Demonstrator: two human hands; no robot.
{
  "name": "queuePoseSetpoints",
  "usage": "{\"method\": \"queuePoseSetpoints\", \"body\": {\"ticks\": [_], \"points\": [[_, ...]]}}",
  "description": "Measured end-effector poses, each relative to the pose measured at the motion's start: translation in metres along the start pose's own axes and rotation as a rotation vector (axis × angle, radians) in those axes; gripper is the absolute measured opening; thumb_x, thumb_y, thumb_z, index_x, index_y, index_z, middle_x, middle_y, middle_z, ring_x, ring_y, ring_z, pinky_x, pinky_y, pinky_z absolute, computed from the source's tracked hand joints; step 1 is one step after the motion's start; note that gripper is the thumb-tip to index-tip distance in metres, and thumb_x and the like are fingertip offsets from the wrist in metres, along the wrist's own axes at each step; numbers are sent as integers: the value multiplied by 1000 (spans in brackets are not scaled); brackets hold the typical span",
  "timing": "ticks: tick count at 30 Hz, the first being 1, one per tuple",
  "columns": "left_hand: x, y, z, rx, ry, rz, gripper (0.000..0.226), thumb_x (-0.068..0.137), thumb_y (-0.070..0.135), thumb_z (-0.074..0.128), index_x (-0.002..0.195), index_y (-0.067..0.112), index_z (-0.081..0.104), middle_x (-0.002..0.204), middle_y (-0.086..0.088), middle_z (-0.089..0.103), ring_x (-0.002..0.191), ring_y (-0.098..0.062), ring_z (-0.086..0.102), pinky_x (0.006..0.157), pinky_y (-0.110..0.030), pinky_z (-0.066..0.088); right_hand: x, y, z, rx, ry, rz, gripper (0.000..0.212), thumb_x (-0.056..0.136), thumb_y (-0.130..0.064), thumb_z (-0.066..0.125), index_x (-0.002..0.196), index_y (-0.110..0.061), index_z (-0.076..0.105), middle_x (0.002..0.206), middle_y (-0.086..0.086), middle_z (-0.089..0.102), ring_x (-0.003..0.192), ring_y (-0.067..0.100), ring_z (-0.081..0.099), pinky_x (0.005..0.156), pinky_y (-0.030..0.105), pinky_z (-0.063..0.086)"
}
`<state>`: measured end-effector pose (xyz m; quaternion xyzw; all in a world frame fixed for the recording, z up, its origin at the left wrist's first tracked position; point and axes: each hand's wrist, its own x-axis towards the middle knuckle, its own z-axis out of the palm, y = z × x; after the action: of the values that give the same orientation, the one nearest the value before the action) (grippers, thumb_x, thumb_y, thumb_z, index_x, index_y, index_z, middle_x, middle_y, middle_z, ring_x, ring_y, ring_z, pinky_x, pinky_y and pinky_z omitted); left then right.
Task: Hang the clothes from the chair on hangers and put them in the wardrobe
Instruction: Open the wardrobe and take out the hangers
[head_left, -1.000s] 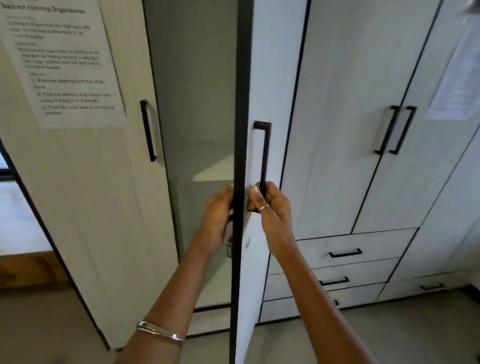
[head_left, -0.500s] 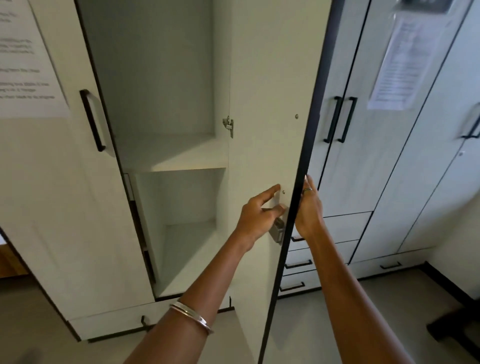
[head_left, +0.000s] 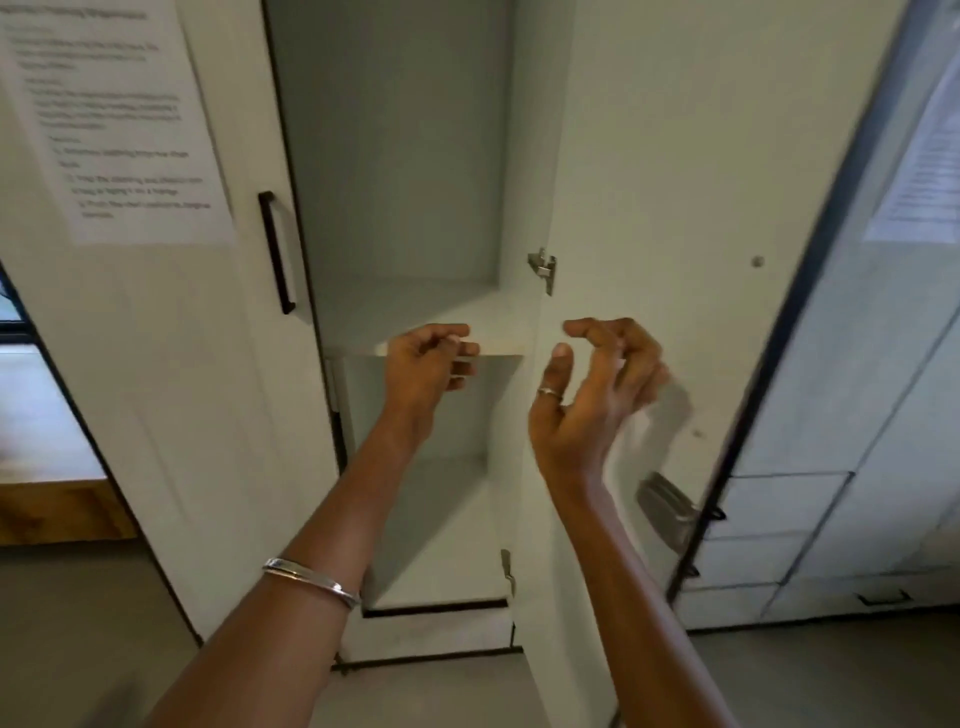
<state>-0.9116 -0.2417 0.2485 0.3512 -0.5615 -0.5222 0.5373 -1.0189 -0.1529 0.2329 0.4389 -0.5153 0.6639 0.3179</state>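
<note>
notice sheet text blurred, top cropped

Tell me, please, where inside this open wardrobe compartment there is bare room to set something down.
The shelf between the back wall and the open door is bare. So is the lower compartment floor beneath it. No rail or hangers show in view. The left hand and right hand, both empty, crowd the shelf's front edge.

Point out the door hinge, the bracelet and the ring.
door hinge (head_left: 542, 269): head view, on its metal arm.
bracelet (head_left: 311, 576): head view, on the band's top.
ring (head_left: 549, 393): head view, on the band.
</note>
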Motion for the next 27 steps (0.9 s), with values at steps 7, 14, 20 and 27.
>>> {"method": "queuePoseSetpoints", "body": {"ticks": [7,14,20,27], "points": [[113,25,-142,71,440,77,22,83,3,56,100,8,70,89,-7,68,77,-19,62,68,-28,54,-57,-37,178,383,-566,298,21,95,-11,49,112,-7,59,103,4,59,94,22,57,84,39,51],[187,22,-209,407,273,106,48,91,1,46,136,15,45,131,-1,51,113,-19,52,92,-27,47,-91,-53,310,453,-957,694,40,94,-6,54,134,-7,48,124,12,57,113,27,58,100,37,47],[225,13,-228,392,82,128,37,94,8,45,128,20,45,103,2,58,83,-10,55,69,-23,48,-107,-66,370,535,-944,887,55,96,-1,49,148,-12,32,149,7,38,135,24,40,111,40,37],[221,5,-242,287,48,176,32,97,1,31,100,15,59,81,3,60,76,-10,56,77,-24,49,-128,-72,379,503,-939,865,49,96,-14,53,143,-19,41,137,3,54,122,21,53,105,38,44]]}}
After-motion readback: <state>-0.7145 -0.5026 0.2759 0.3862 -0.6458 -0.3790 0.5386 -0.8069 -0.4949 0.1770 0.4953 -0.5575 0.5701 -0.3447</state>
